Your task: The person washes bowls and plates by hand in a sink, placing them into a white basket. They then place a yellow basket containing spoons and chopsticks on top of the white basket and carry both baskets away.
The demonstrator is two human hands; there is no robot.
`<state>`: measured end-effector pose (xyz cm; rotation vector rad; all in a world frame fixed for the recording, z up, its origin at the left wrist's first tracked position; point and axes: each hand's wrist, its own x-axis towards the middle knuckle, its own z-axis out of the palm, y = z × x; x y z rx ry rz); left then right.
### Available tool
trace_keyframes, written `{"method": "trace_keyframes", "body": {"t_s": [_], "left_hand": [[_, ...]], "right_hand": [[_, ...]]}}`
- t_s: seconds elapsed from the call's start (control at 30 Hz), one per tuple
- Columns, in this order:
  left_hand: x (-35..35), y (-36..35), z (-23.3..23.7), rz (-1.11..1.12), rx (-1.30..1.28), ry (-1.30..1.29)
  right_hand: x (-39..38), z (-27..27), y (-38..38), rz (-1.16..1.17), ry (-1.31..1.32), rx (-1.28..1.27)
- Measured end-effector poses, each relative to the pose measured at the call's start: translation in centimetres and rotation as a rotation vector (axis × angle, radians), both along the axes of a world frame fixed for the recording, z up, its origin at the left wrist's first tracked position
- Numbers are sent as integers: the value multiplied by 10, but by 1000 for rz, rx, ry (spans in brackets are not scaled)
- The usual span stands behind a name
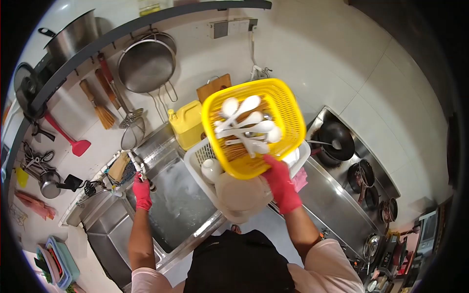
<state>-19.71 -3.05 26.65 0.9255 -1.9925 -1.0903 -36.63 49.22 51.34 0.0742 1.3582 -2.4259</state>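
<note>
My right hand (283, 184), in a pink rubber glove, grips the near rim of a yellow plastic basket (292, 110). White soup spoons (251, 118) and brown chopsticks (237, 152) lie in it. The basket is held tilted above a white plastic crate (195, 158), which has a white cup (211, 170) and a stack of pale bowls (244, 193) in it. My left hand (142, 191), also gloved in pink, is closed around the faucet (138, 165) at the sink's back edge. Below, the sink basin (181, 205) contains cloudy water.
A yellow jug (186, 124) and a wooden cutting board (213, 87) stand behind the crate. Strainers (146, 66) and utensils hang from a dark rail (146, 23). To the right are a steel counter (337, 195) and a black wok (336, 139) with a ladle.
</note>
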Motion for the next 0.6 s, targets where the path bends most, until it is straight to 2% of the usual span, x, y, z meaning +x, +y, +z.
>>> {"method": "trace_keyframes", "body": {"t_s": [0.03,0.1,0.17,0.23,0.27,0.37,0.43,0.5,0.6], "left_hand": [[1,3,2,-2,28,15],[2,3,1,-12,83,46],[2,6,7,-11,71,-80],[7,27,49,23,-11,-290],[9,44,93,23,-1,-441],[-13,73,120,166,-632,119],[-35,111,151,-203,193,296],[-39,156,208,-414,885,227],[-68,186,235,-597,789,20]], "right_hand": [[2,-11,-29,60,-20,-136],[2,-42,-75,97,-140,-146],[20,-25,-112,64,-143,-17],[27,-18,-127,40,-136,70],[28,-23,-131,36,-129,92],[19,-44,-133,77,-153,115],[13,-52,-131,100,-174,135],[11,-54,-130,106,-183,163],[-11,-89,-127,109,-186,331]]}}
